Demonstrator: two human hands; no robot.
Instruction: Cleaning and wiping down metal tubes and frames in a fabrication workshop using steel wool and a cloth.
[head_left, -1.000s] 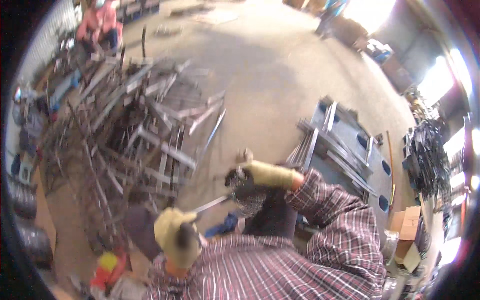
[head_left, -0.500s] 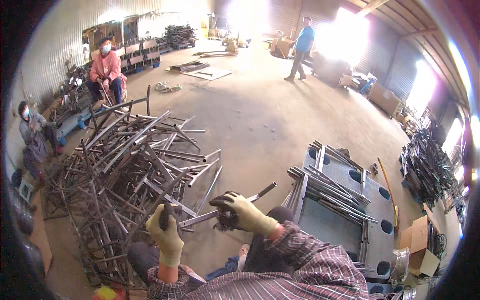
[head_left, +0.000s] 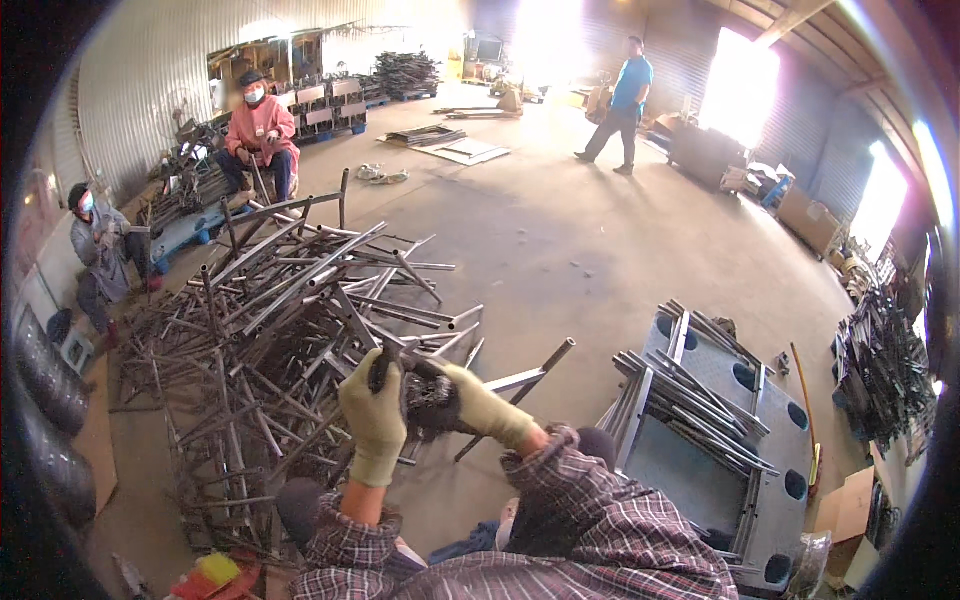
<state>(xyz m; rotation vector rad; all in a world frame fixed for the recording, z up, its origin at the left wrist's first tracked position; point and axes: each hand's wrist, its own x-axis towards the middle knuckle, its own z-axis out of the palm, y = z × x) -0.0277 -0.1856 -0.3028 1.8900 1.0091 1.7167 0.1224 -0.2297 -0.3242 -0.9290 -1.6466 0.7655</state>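
A: Where are the hands just now?

B: Below the middle of the frame, side by side, both in cream gloves with dark fingers. The left hand [head_left: 375, 412] is curled closed around one end of a metal frame [head_left: 540, 374]; its exact hold is partly hidden. The right hand [head_left: 482, 398] is bunched around a dark wiry wad [head_left: 432, 398], which sits against the same piece.

A: And the rest of that metal frame?

B: It runs out past the right hand, to the right of centre, ending in a slanted round tube.

A: What's around it?

B: A tangled pile of metal frames [head_left: 290, 300] fills the left, just beyond the left hand. On the right, metal bars [head_left: 700, 415] lie across a blue pallet [head_left: 665, 450] with round holes, and an open cardboard box [head_left: 848, 505] stands at the lower right.

A: Anyone else about?

B: A seated person in a pink top [head_left: 262, 130] at upper left, another in grey [head_left: 100, 245] at far left, and someone in a blue top [head_left: 631, 85] standing at upper right.
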